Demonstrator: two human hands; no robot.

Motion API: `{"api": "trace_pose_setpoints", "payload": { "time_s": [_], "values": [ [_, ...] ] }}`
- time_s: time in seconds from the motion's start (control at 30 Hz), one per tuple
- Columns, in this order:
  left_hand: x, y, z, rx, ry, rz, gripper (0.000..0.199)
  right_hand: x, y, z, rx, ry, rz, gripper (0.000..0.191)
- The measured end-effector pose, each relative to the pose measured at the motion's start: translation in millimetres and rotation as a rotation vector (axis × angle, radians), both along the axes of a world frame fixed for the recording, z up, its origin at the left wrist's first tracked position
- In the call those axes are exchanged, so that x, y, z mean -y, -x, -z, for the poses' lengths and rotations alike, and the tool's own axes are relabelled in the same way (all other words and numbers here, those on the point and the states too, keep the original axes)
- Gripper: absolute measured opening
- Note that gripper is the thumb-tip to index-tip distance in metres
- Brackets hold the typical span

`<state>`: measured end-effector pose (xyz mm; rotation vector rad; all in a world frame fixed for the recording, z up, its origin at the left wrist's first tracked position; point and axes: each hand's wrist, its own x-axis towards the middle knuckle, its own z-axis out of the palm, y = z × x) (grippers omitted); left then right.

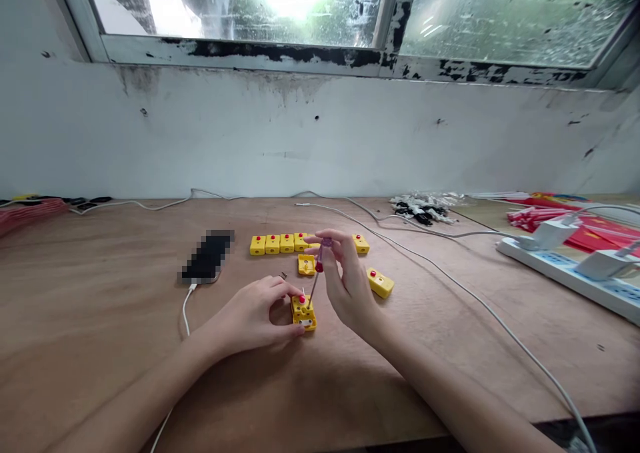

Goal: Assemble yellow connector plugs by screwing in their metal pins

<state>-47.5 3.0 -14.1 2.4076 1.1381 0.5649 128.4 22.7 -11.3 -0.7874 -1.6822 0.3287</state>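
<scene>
Phone (207, 256) pixelated, can't see screen. Yellow block (304, 314) partly hid by L hand (250, 316) fingers; screwdriver (315, 283) handle mostly behind R hand (350, 280). Black/white parts pile (423, 208) too small to ID. Power strip (565, 273) cut off at frame edge.

Your left grip (250, 314) pinches a yellow plastic block (304, 318) from the side, its fingers wrapped around the block's red-dotted end. Your right grip (350, 286) holds a slim red-handled screwdriver (319, 265) between thumb and fingers, slightly tilted, its thin shaft reaching down to the block's top face. Behind that block sits an open yellow housing (307, 264), and farther back lies a row of yellow blocks (273, 244). Another yellow block (380, 283) lies off to its right.
</scene>
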Motion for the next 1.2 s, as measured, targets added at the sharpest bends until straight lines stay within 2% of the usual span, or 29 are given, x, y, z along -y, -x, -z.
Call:
{"api": "trace_pose_setpoints", "payload": {
  "time_s": [0.07,0.13,0.23,0.3,0.47,0.6,0.73,0.87,0.93,1.1,1.2],
  "values": [
    [0.3,-0.2,-0.3,0.004,0.005,-0.003,0.031,-0.3,-0.5,-1.1,0.003,-0.056,0.096,0.012],
    [0.2,-0.5,-0.3,0.007,0.008,-0.005,0.031,-0.5,-1.2,-2.1,0.010,-0.090,0.158,0.015],
    [-0.2,-0.8,0.2,0.006,0.007,-0.001,0.030,-0.1,-2.0,-2.4,-0.014,-0.018,0.092,0.021],
    [-0.5,-0.9,0.7,0.002,0.007,0.000,0.030,0.6,-2.1,-2.2,-0.025,0.012,0.065,0.018],
    [-0.7,-1.2,1.3,-0.010,-0.017,-0.010,0.031,1.2,-1.3,-2.7,0.036,-0.071,0.154,0.017],
    [-0.7,-0.6,1.1,-0.018,-0.016,-0.014,0.032,0.1,-1.3,-2.3,0.018,0.035,0.056,0.018],
    [-0.9,-0.1,0.6,-0.026,-0.006,-0.013,0.033,-0.2,-1.0,-2.4,-0.025,0.066,0.076,0.018],
    [-0.8,-0.6,0.4,-0.019,-0.012,-0.009,0.031,1.2,-0.8,-3.3,-0.029,0.105,-0.040,0.016],
    [-0.7,-0.9,0.7,-0.015,-0.014,-0.005,0.031,1.1,-1.1,-3.8,-0.005,0.094,-0.014,0.013],
    [-1.0,-0.9,1.8,-0.009,-0.015,-0.008,0.031,-0.7,-1.7,-5.2,-0.007,-0.026,0.163,0.015],
    [-1.0,-0.8,1.6,-0.016,-0.013,-0.005,0.031,-0.4,-1.6,-4.8,-0.044,0.058,0.087,0.023]
  ]
}}
